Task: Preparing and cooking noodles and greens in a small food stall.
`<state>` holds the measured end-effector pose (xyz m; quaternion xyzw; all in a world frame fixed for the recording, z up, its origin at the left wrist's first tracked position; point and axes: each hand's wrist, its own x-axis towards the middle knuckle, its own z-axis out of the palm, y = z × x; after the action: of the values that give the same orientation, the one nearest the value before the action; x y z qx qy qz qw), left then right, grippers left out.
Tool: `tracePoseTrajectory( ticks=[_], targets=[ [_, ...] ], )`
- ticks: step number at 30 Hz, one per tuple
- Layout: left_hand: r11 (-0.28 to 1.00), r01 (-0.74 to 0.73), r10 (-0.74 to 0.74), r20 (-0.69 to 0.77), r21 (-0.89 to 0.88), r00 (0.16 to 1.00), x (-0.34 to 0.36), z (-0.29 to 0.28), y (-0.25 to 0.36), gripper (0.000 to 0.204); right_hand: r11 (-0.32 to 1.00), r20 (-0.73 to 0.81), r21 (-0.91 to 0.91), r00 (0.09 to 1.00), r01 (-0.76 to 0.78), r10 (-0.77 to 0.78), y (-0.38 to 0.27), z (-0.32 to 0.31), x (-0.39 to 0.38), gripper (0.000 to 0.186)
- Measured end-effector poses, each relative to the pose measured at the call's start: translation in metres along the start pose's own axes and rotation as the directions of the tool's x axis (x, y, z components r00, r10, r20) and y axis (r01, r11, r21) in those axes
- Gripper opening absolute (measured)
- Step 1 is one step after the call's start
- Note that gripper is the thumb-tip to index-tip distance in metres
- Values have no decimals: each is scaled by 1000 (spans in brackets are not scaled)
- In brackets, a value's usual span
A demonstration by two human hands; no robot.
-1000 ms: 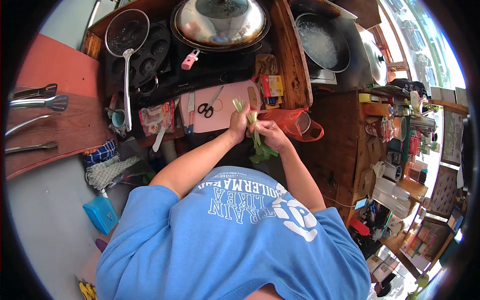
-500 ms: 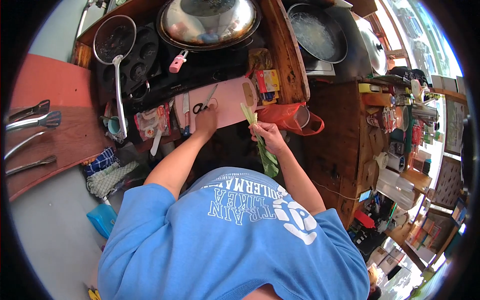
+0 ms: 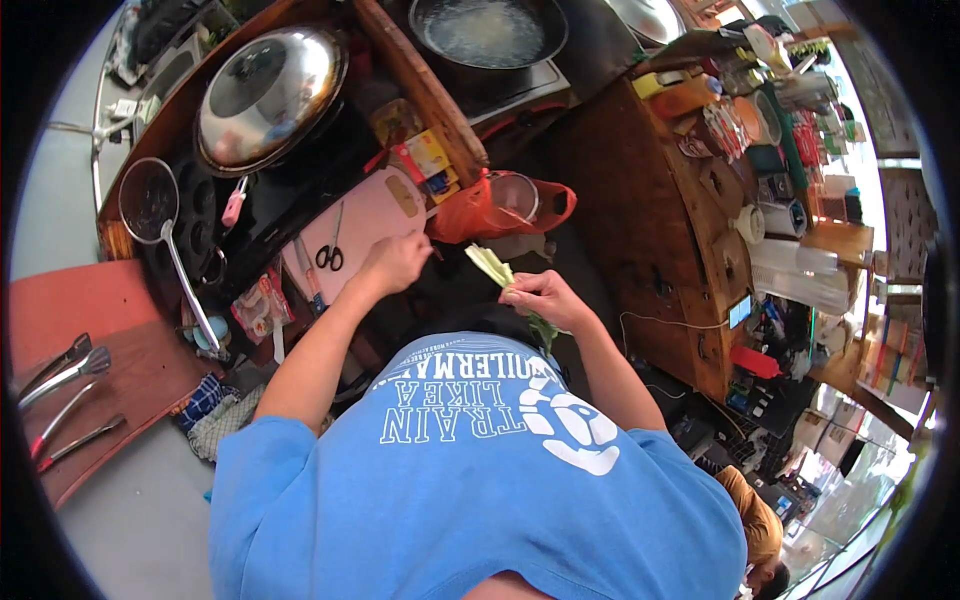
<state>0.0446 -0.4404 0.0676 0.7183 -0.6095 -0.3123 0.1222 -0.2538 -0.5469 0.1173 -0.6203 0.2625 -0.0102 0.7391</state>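
Observation:
My right hand [image 3: 548, 301] is closed around a bunch of leafy greens [image 3: 487, 264]; the pale stalks point up and away from me. Its green leaves hang below the hand, partly hidden against my shirt. To the left, my left hand [image 3: 398, 264] is held above the near edge of a pink cutting board [image 3: 345, 215], fingers curled together. Whatever those fingers pinch is too small to make out. Black-handled scissors [image 3: 329, 257] lie on the board, and a knife [image 3: 308, 276] lies along its left side.
A red plastic bag [image 3: 462, 212] with a round container stands right of the board. Farther off, a pan of bubbling liquid [image 3: 490, 38] sits on a stove. A domed steel lid [image 3: 262, 100] and a skimmer [image 3: 185, 270] are at left. Another person [image 3: 755, 510] appears at lower right.
My view has turned right. My left hand has lifted from beside the scissors and come nearer the greens. The greens, still in my right hand, now tilt to the left.

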Motion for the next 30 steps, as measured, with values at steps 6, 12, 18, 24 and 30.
tracePoseTrajectory(
  ticks=[6,12,18,24,30],
  targets=[
    [980,-190,189,-30,-62,982,100,32,133,23,994,-181,97,981,-58,75,15,-75,-87,21],
    [934,-135,149,-18,331,989,174,94,163,17,991,-269,109,958,-75,102,30,-120,-131,21],
    [928,-52,133,-196,369,972,161,111,151,19,995,-173,56,981,-81,90,36,-141,-125,20],
    [1000,-2,-14,-577,-27,817,48,54,112,15,993,-47,24,992,-116,118,26,-133,-99,18],
    [688,725,-561,-602,43,568,-94,43,-72,24,987,186,-111,973,-114,133,-15,-77,-23,16]
  ],
)
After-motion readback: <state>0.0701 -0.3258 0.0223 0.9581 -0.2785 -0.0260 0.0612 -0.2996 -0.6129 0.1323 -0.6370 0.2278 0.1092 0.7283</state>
